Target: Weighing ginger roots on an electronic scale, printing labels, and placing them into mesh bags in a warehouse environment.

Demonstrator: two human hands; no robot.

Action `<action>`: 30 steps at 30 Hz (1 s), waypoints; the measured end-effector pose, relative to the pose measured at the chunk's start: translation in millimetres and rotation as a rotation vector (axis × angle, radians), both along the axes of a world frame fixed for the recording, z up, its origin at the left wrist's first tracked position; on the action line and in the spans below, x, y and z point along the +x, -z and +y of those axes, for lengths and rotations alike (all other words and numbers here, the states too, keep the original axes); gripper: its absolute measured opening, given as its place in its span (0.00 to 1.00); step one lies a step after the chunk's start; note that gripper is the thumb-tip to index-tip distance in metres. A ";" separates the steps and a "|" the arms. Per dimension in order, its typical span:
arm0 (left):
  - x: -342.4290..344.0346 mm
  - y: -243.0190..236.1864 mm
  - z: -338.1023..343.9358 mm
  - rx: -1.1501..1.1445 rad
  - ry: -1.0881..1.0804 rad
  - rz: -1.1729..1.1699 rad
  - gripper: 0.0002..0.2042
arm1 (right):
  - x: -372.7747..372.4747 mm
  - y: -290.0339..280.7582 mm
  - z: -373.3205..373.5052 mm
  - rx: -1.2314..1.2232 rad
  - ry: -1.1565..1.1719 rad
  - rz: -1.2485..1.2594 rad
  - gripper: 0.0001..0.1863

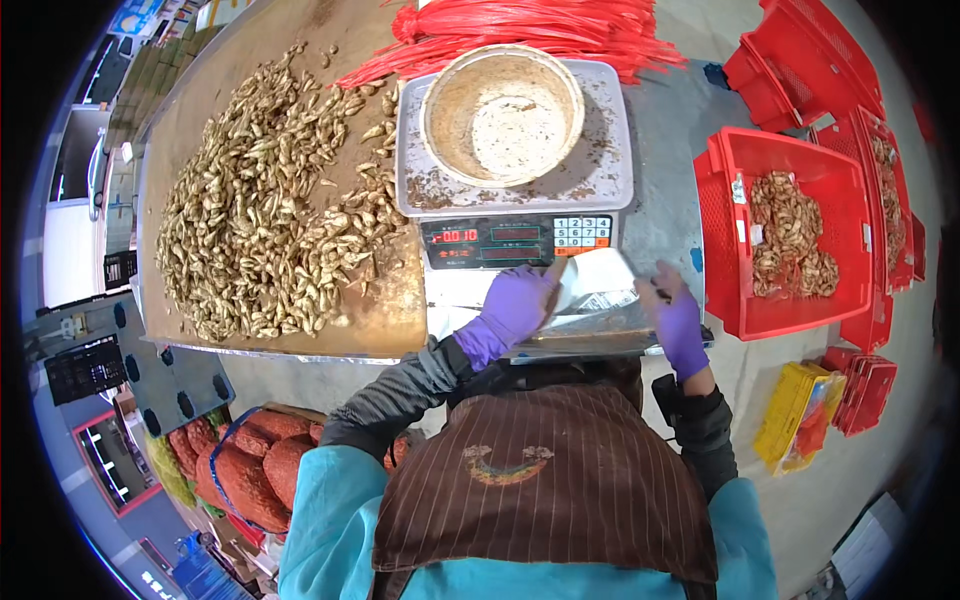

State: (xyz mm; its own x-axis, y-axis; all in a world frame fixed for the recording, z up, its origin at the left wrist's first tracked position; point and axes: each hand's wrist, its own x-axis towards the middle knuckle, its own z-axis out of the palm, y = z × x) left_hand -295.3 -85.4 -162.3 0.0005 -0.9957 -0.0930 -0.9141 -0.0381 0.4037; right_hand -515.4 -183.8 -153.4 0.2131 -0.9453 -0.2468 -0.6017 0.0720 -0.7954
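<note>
My left hand (512, 308), in a purple glove with bare fingertips, is closed at the left edge of a white sheet (598, 276) at the table's front edge. At the sheet's right end is my right hand (680, 325), gloved the same way, its slightly blurred fingers apart. Just beyond stands a digital scale (483, 240) with a lit red display and keypad. On its soiled tray rests a round, cream-coloured tub (505, 110) holding only dirt specks and residue. Left of the scale lies a broad heap of small, pointed tan-brown pieces (270, 200), perhaps shells or tubers.
Red plastic netting (540, 30) lies behind the scale. To the right, a red crate (720, 200) holds filled net bags (790, 235), with more red crates (800, 60) around it and a yellow crate (795, 415) nearer. Full red sacks (260, 465) stand behind my left arm.
</note>
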 end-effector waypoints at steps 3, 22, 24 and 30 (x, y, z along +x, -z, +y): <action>1.2 -6.0 -2.9 0.040 0.030 -0.133 0.27 | -4.4 -10.7 -22.2 0.041 0.081 -0.119 0.22; 7.8 20.2 -14.8 0.137 0.114 -0.174 0.13 | -14.4 -19.8 1.2 0.028 -0.328 -0.536 0.19; 7.0 12.8 -22.3 -0.093 0.009 0.527 0.19 | 4.1 -25.8 2.2 0.284 -0.294 -0.863 0.14; 21.0 49.7 -9.7 0.360 0.044 0.597 0.10 | 78.9 -3.1 30.8 -0.426 -0.540 -0.239 0.09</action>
